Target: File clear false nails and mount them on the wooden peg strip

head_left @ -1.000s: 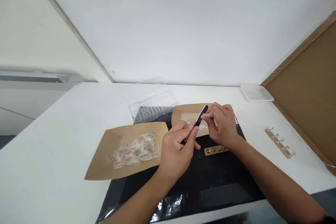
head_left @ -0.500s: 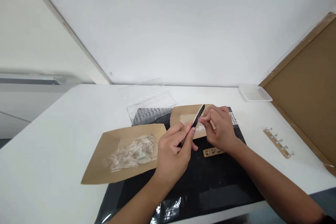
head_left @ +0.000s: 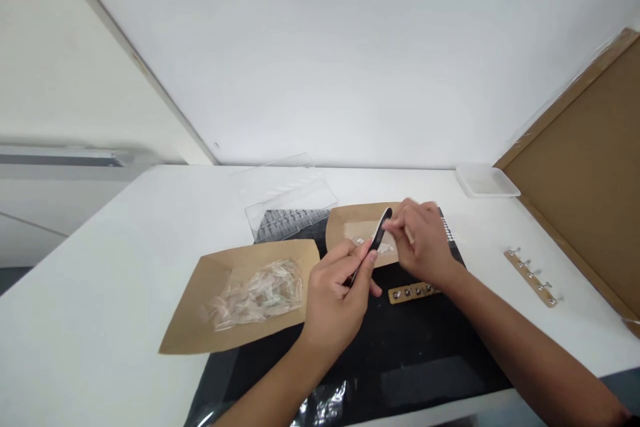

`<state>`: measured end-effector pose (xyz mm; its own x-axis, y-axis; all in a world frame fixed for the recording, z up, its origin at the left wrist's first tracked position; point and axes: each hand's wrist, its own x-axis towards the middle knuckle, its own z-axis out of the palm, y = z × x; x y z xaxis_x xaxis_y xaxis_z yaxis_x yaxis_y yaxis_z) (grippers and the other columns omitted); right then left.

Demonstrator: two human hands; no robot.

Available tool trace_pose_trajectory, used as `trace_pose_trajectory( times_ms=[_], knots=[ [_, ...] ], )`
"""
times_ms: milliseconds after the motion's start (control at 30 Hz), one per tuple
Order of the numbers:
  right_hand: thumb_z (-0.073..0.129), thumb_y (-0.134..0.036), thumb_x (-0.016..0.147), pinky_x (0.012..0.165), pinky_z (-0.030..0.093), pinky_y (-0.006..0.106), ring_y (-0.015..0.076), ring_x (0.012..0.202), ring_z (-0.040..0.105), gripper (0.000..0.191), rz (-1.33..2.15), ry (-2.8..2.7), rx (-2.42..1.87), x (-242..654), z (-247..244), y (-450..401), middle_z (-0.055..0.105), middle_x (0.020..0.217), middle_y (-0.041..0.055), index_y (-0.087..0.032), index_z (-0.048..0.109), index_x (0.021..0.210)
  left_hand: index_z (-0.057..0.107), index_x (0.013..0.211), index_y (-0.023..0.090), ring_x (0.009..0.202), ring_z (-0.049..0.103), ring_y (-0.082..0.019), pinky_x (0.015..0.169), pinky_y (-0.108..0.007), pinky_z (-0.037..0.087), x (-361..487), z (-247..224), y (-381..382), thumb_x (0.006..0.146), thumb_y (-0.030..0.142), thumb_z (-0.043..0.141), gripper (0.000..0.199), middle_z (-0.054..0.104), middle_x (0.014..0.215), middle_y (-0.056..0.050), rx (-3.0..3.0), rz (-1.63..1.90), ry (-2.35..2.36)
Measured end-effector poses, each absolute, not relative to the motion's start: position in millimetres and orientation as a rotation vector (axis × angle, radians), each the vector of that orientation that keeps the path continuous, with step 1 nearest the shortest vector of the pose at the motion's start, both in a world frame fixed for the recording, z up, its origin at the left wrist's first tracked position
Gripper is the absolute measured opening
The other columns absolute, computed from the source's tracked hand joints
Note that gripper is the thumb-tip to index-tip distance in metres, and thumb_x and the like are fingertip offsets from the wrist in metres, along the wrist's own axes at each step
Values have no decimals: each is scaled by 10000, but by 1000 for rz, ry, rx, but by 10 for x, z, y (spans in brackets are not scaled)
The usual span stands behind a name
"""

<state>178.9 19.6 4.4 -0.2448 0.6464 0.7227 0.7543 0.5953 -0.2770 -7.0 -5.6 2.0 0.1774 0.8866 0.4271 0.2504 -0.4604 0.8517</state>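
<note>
My left hand point(head_left: 340, 283) is closed around the lower part of a black nail file with a pale edge point(head_left: 379, 235), which slants up to the right. Close to the file's upper end, my right hand point(head_left: 420, 240) is pinched, its fingertips blurred; what they hold, if anything, I cannot make out. To the left of my left hand, a brown paper tray point(head_left: 187, 307) holds a heap of clear plastic nail tips point(head_left: 257, 297). Behind the file, a second brown tray point(head_left: 340, 217) contains small whitish pieces point(head_left: 384, 248). A wooden strip with metal studs point(head_left: 413, 292) lies below my right hand.
A black mat point(head_left: 400, 347) lies under both trays on the white table point(head_left: 115, 280). Clear flat lids point(head_left: 290, 203) rest at the back. To the right are a nail stand strip point(head_left: 530, 275), a clear plastic box point(head_left: 487, 183) and a cardboard panel point(head_left: 585, 173).
My right fingers have shifted slightly along the upper end of the file and are now more blurred. My left hand keeps its grip. The whole view has shifted a little.
</note>
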Motion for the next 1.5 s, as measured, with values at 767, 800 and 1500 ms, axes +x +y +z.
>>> trace_pose_trajectory(
  times_ms=[767, 800, 1500],
  knots=[
    [574, -164, 1033, 737, 331, 372, 149, 723, 606, 249, -42, -1966, -1037, 1736, 65, 133, 628, 766, -22, -228, 458, 822, 782, 715, 199, 584, 623, -86, 568, -200, 491, -96, 34, -37, 1019, 220, 626, 342, 638, 651, 19, 1901, 1354, 1077],
    [575, -169, 1031, 741, 334, 372, 148, 713, 595, 248, -13, -1987, -1031, 1746, 68, 114, 620, 758, -23, -227, 461, 819, 771, 694, 196, 584, 630, -86, 566, -199, 494, -91, 37, -48, 1020, 222, 622, 360, 637, 653, 17, 1904, 1351, 1066],
    [715, -413, 1000, 648, 426, 261, 101, 629, 520, 258, 1144, -1191, -814, 1896, -22, 12, 591, 753, -40, -228, 621, 847, 577, 1382, 241, 796, 723, -315, 657, -395, 548, -1171, 15, -141, 1022, 451, 445, 437, 741, 922, -81, 2250, 867, 2008]
  ],
)
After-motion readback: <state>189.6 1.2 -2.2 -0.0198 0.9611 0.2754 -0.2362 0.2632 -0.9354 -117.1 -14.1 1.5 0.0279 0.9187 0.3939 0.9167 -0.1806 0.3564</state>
